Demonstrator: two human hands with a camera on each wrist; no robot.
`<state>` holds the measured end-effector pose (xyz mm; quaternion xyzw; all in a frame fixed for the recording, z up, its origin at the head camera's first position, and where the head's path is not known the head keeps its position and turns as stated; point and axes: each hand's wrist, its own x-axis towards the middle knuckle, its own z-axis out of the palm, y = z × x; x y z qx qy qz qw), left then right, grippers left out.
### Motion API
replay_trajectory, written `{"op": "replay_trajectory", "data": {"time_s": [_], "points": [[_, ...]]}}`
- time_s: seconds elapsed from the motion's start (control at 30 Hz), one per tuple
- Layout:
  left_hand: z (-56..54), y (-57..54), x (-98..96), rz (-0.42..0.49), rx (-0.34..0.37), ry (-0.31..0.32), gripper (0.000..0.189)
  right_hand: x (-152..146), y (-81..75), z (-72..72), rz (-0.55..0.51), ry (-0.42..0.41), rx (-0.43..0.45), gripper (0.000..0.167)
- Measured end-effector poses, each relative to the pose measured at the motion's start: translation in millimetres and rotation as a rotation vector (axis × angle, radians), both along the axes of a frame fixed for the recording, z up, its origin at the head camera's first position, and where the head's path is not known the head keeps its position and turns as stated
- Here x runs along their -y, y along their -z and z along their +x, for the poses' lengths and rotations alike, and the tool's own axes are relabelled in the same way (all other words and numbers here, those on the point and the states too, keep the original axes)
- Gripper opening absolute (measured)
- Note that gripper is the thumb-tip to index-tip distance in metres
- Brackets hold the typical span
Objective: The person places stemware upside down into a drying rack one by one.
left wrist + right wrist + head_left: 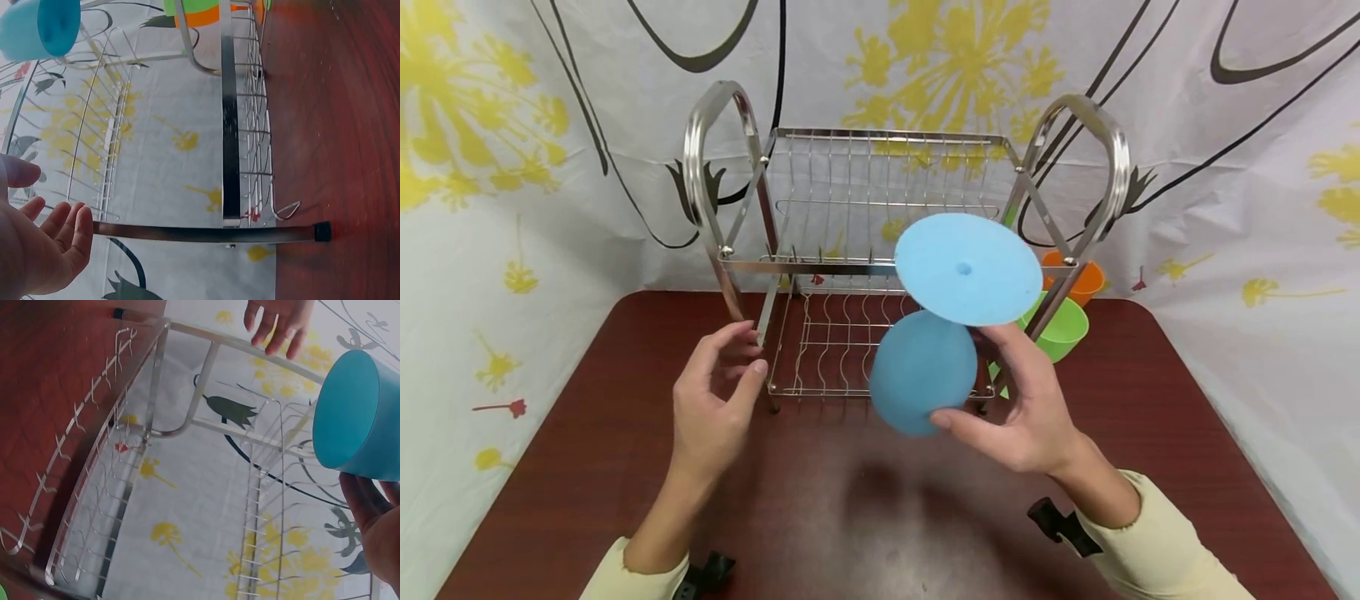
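Note:
A blue goblet-shaped cup (922, 372) is held upside down before the rack by my right hand (1033, 400), with the thumb on its near side and fingers behind. Its pale blue disc foot (967, 268) faces up; in the right wrist view the cup's rim (347, 409) points toward the table side. My left hand (715, 400) holds nothing, its fingers loosely bent near the left post of the metal dish rack (865, 267). The left wrist view shows that hand's fingers (78, 240) beside a rack leg.
The two-tier rack stands on a dark red table (835, 475), with tall curved handles at both ends. A green cup (1063, 329) and an orange cup (1086, 283) are at its right side. Patterned white cloth (587, 217) hangs behind and at the sides.

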<state>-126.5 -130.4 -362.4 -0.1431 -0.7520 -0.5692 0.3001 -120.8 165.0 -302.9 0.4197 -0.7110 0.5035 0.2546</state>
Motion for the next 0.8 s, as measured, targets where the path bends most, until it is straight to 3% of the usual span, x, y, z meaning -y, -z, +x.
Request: {"op": "replay_trajectory", "data": {"time_s": [0.17,0.8], "points": [[-1.9,-3.3,4.3,0.022,-0.019,-0.042,0.039,-6.0,-9.4,0.4,0.015,0.011,-0.001,0.079],[-11.0,-2.6,9.9,0.030,-0.042,-0.135,0.041,-13.8,-35.3,-4.3,-0.064,-0.092,0.015,0.085]]}}
